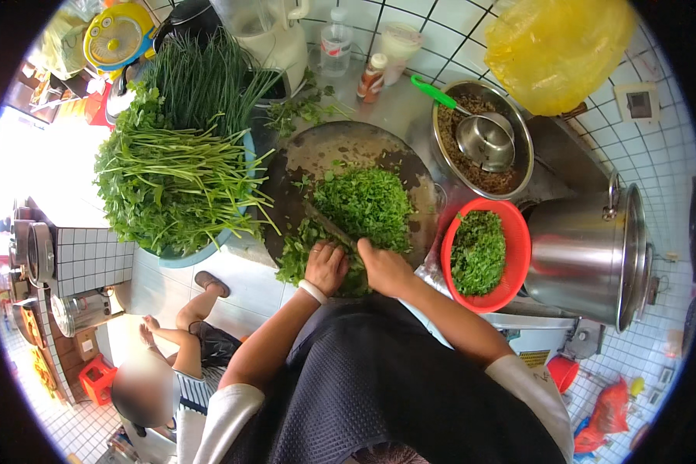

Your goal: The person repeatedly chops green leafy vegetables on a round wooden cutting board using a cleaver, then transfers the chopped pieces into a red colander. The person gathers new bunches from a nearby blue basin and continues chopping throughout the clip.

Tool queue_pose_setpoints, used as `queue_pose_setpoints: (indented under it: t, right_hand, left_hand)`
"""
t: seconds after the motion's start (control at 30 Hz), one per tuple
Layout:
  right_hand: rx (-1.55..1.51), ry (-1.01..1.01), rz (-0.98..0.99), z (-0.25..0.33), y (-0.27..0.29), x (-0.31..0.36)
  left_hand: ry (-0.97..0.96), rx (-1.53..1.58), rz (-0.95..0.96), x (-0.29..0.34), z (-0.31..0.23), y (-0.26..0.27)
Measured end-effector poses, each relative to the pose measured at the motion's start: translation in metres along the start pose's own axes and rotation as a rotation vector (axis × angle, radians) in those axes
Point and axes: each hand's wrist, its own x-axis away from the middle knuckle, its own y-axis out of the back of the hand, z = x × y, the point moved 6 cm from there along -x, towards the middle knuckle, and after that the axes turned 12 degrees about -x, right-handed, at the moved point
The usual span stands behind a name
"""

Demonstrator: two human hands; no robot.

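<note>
A pale grey surface [404,104] runs along the tiled wall and carries nearly everything within reach. The bulkiest thing at the far right is a tall steel pot [576,247]. On the left, a light blue basin [179,260] is piled past its rim with long-stemmed leafy greens [166,182], and a bundle of thin dark green stalks [201,89] lies at the back of the heap. Between basin and pot sits a round, dark, worn chopping board [325,143]. A yellow plastic bag [557,54] hangs by the wall at the upper right; below it, a steel bowl [527,147] holds a brown crumbly filling, and just in front of that a red basket [518,247] contains finely cut greens [478,255]. A mound of chopped greens [367,201] covers the middle of the board, with a coarser leafy bunch [298,255] at its near left edge. The left hand [326,267] is curled down on this bunch, its grip closed over the leaves, fingertips partly hidden. The right hand [385,268] is just beside it, its grip wrapped around the handle end of a knife [329,224], whose narrow dark blade slants between mound and bunch. Smaller again are the ladle [486,141] resting in the bowl, a clear bottle [336,46] by the wall, and a little brown-and-white bottle [372,77].
</note>
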Motion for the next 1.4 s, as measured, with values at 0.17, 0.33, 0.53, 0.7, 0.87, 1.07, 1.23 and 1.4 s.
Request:
queue_pose_setpoints:
  t: [0.17,0.33,0.53,0.7,0.87,1.07,1.23,1.4]
  right_hand:
    - [-0.084,-0.060,0.041,-0.009,0.025,0.008]
    - [-0.095,-0.020,-0.023,-0.015,0.030,0.020]
    - [-0.068,-0.003,-0.037,-0.020,0.018,0.023]
    - [-0.088,-0.012,-0.063,-0.023,0.019,0.025]
    - [-0.028,-0.012,-0.036,-0.024,0.012,0.026]
    - [0.029,0.011,-0.097,-0.025,0.008,0.029]
    - [0.012,0.056,-0.134,-0.017,0.013,0.028]
    - [0.033,0.066,-0.136,0.003,0.027,0.036]
  left_hand:
    - [0.320,0.065,0.381,0.002,0.046,0.001]
    - [0.420,-0.320,0.415,-0.015,0.043,0.027]
    - [0.355,-0.081,0.353,0.010,0.025,0.000]
    - [-0.035,-0.309,0.222,0.012,-0.012,-0.010]
    - [0.101,-0.240,0.422,0.016,-0.031,-0.006]
    - [0.115,-0.305,0.244,0.019,-0.013,-0.013]
    - [-0.043,-0.227,0.071,-0.002,0.001,0.011]
    - [-0.055,-0.068,0.011,0.002,0.002,0.024]
